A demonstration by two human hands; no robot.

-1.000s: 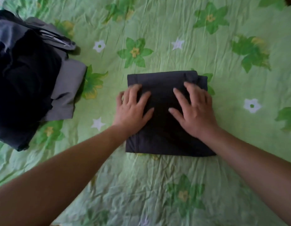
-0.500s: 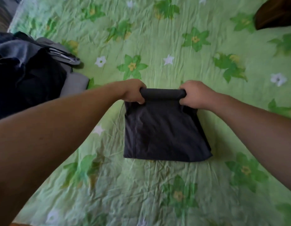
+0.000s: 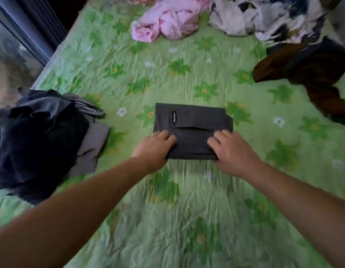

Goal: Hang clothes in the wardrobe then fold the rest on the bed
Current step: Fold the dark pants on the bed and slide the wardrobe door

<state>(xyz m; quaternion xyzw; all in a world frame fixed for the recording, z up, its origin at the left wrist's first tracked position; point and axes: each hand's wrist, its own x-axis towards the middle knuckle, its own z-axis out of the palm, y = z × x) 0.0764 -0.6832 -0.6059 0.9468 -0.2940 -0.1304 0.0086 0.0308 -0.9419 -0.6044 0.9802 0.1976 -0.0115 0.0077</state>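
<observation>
- Two hands hold the folded dark garment (image 3: 195,117), which lies mid-bed on the green floral sheet (image 3: 187,209).
- The left hand (image 3: 154,149) grips its near left corner, fingers curled on top, thumb hidden.
- The right hand (image 3: 233,149) grips the near right corner likewise.
- A dark clothes pile (image 3: 38,140) lies well apart, leftward.

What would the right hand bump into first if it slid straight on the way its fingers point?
The right hand already touches the folded dark garment. Going straight on, it would likely cross that cloth toward the left hand, probably brushing its fingertips first, though the angle is hard to judge.
</observation>
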